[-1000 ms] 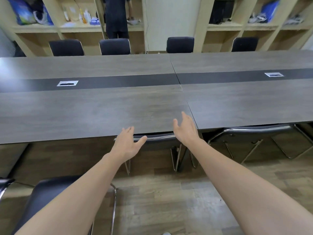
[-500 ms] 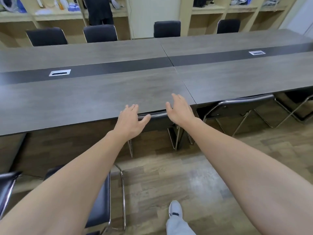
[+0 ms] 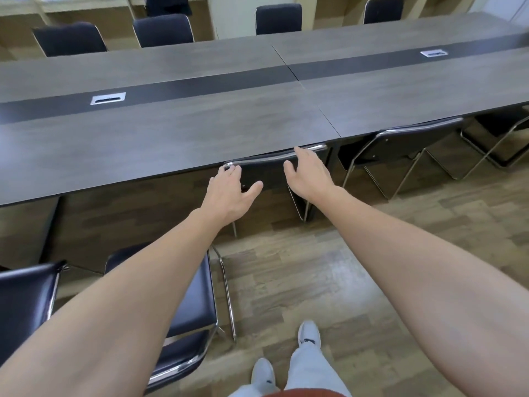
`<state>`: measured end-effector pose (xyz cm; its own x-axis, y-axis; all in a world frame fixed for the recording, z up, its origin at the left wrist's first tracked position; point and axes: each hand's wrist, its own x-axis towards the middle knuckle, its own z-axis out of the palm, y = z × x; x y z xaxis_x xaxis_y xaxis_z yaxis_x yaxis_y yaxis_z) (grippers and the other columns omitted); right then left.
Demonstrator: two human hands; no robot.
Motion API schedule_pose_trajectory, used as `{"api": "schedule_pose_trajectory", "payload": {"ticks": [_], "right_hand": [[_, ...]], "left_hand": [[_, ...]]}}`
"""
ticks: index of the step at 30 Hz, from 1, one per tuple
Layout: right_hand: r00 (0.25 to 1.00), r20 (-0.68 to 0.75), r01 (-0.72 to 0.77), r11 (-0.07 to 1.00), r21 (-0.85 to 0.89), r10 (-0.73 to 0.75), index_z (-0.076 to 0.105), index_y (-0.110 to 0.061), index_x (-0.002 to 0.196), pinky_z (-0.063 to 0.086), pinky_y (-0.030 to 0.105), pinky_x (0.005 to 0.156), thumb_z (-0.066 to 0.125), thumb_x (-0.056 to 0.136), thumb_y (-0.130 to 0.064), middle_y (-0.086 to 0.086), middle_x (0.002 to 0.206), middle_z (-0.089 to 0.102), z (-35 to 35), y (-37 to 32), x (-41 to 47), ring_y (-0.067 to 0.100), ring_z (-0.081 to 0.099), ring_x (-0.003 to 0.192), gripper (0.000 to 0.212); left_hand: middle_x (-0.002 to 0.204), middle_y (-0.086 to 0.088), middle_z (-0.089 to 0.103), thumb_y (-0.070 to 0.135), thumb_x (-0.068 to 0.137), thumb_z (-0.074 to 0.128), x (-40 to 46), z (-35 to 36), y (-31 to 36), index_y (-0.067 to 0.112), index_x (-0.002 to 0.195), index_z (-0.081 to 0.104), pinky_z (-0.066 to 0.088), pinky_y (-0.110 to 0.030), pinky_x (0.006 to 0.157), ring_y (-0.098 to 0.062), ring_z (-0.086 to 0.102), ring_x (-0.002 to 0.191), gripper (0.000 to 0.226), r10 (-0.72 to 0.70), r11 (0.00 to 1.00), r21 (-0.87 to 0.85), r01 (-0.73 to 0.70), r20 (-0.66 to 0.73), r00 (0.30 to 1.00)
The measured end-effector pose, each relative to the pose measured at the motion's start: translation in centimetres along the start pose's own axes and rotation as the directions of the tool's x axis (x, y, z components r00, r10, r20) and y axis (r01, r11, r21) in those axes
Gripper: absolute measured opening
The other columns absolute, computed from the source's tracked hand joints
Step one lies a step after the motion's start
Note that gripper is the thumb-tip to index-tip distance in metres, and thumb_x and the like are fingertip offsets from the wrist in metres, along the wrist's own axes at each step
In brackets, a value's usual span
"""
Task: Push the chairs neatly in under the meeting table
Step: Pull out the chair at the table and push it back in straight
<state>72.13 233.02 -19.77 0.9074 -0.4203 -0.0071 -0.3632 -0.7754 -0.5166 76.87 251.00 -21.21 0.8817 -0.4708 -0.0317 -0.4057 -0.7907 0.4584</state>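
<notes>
1. We are standing at the near edge of the tabletop [image 3: 177, 144], both arms reaching to the chair [image 3: 273, 170] directly ahead. Its chrome top rail sits right at the table edge and its seat is hidden underneath, so we judge this chair essentially pushed in.

2. Our left hand [image 3: 229, 190] is spread, fingers straight, tips touching the left end of the rail; it is gripping nothing. Our right hand [image 3: 309, 173] is likewise flat and relaxed, fingertips at the rail's right half; whether the palm is pressing the backrest we cannot tell.

3. To finish this step well, we are aiming for equal pressure at both ends of the rail, so the chair is going in square, not skewed. Flat palms suit this better than a grip.

4. We are checking alignment against the neighbouring chair [image 3: 406, 144] to the right, whose rail also lies along the table edge. Matching that line is our standard for "neatly".

5. Risk noted: pushing further may be knocking the backrest against the table edge, so we are keeping any last nudge gentle.

6. Remaining work, by our judgement: the pulled-out chair [image 3: 194, 310] at lower left, standing well clear of the table with its seat fully exposed, and another chair [image 3: 25, 302] at the far-left frame edge.
</notes>
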Motion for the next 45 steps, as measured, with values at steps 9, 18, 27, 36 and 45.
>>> {"api": "schedule_pose_trajectory", "payload": {"ticks": [9,18,27,36,45], "right_hand": [[0.999,0.015,-0.034,0.999,-0.025,0.035,0.035,-0.009,0.147,0.032,0.039,0.108,0.038,0.101,-0.033,0.011,0.147,0.041,1.2,0.9,-3.6,0.028,0.038,0.136,0.051],[0.999,0.033,-0.037,0.999,-0.028,0.038,0.03,-0.01,0.15,0.029,0.039,0.112,0.036,0.102,-0.034,0.01,0.154,0.033,1.2,2.3,-7.5,0.027,0.032,0.141,0.054],[0.998,0.062,-0.02,0.999,-0.051,0.023,0.033,-0.011,0.149,0.032,0.041,0.11,0.036,0.102,-0.036,0.011,0.153,0.034,0.9,3.7,-12.8,0.028,0.033,0.14,0.053],[0.992,0.123,0.013,0.996,-0.092,-0.002,0.038,-0.01,0.147,0.034,0.043,0.11,0.035,0.101,-0.038,0.012,0.15,0.038,2.7,2.4,-16.3,0.028,0.035,0.138,0.053],[0.989,0.15,0.019,0.994,-0.103,-0.003,0.034,-0.01,0.149,0.026,0.043,0.114,0.034,0.102,-0.039,0.012,0.157,0.028,5.6,-3.1,-17.2,0.026,0.024,0.145,0.055]], "left_hand": [[0.101,-0.007,0.055,0.057,0.094,0.047,-2.1,0.5,0.5,0.012,0.091,0.043,0.039,-0.054,0.103,-0.036,0.044,0.124,0.045,0.005,1.0,-0.02,-0.005,-0.009,1.0],[0.134,-0.015,0.051,0.058,0.095,0.044,-5.9,2.1,1.3,0.003,0.12,0.053,0.033,-0.053,0.11,-0.039,0.034,0.137,0.061,-0.011,0.999,0.044,0.008,0.053,0.999],[0.158,-0.014,0.031,0.052,0.099,0.043,-11.9,2.9,3.4,0.003,0.148,0.036,0.023,-0.047,0.119,-0.034,0.019,0.149,0.07,-0.042,0.998,0.042,0.04,0.042,0.998],[0.143,-0.019,0.045,0.054,0.096,0.043,-16.1,3.7,1.1,0.002,0.134,0.047,0.035,-0.052,0.109,-0.038,0.036,0.136,0.064,-0.083,0.995,0.058,0.081,0.035,0.996],[0.162,-0.014,0.024,0.048,0.1,0.044,-17.2,0.4,-3.8,0.004,0.151,0.031,0.019,-0.047,0.121,-0.034,0.014,0.15,0.069,-0.097,0.995,-0.002,0.097,-0.005,0.995]]}}
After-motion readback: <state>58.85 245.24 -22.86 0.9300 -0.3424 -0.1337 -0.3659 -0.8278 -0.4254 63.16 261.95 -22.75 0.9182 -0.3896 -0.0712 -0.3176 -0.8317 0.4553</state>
